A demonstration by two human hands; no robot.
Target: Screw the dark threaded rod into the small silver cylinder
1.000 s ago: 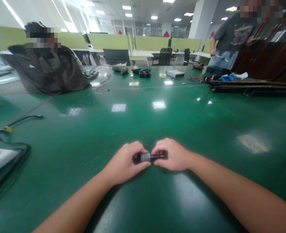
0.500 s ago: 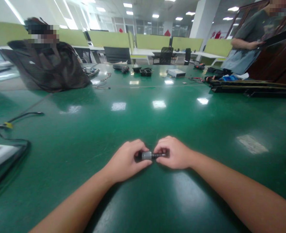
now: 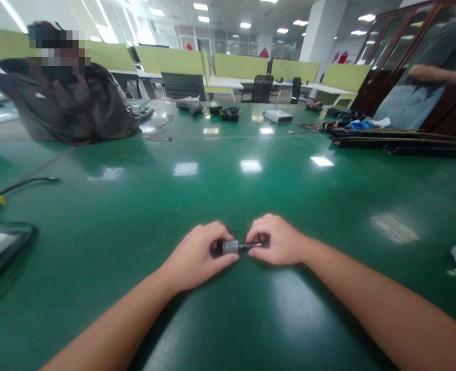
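Left hand (image 3: 202, 255), grip closed around grey cylinder (image 3: 230, 247); right hand (image 3: 276, 241), grip pinching dark threaded rod (image 3: 248, 246), above green surface (image 3: 220, 196).

Changes relative to the earlier views: the person (image 3: 413, 100) beyond the green table (image 3: 228, 193) stands farther right, partly cut off by the frame edge, exposing more of the wooden cabinet (image 3: 386, 44). The gap between left hand (image 3: 199, 256) and right hand (image 3: 277, 240) is slightly wider, baring more dark rod (image 3: 244, 246) beside the grey collar (image 3: 230, 247). The rightmost ceiling-light reflection (image 3: 323, 161), first two small spots, forms one patch
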